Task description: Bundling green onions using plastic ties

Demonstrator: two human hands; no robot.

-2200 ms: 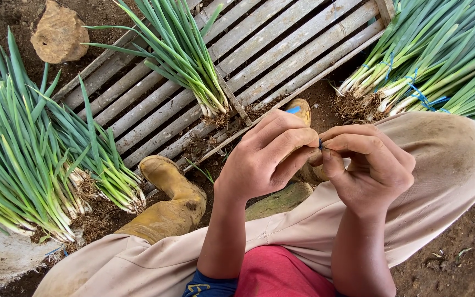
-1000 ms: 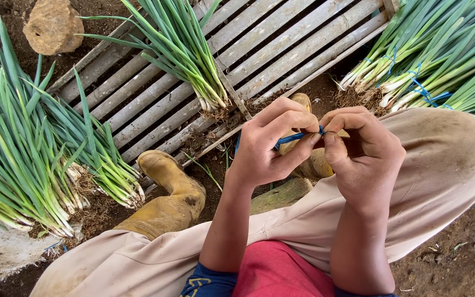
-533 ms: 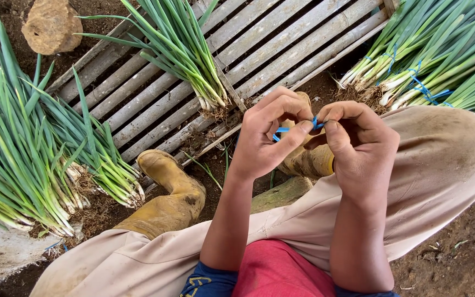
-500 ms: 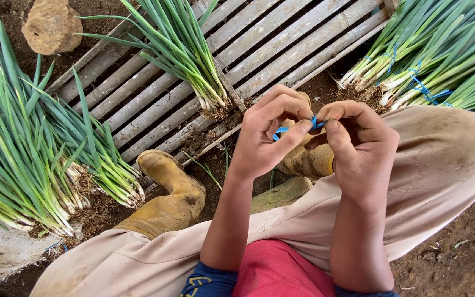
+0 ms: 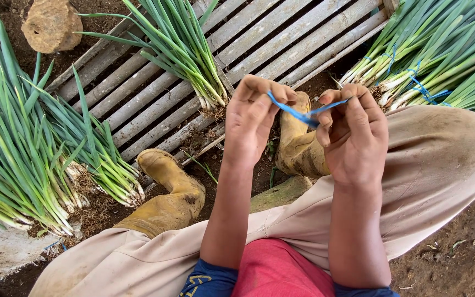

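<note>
We judge the blue strip [image 5: 303,114], stretched at the picture's centre above our knees, could snap or slip if pulled harder. Our left hand [image 5: 255,124] pinches its nine-o'clock end, our right hand [image 5: 354,135] the three-o'clock end, fingers pressed together. The strip's ends hide inside our fingers; its material is unclear.

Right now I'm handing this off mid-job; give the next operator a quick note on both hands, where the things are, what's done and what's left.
Left hand and right hand are raised over the knees, each pinching an end of a blue tie strip held between them.
Tied green onion bundles lie at upper right with blue ties on.
One loose bunch lies on the slatted wooden rack; a large untied pile lies at left.
Left: the untied onions.
</note>
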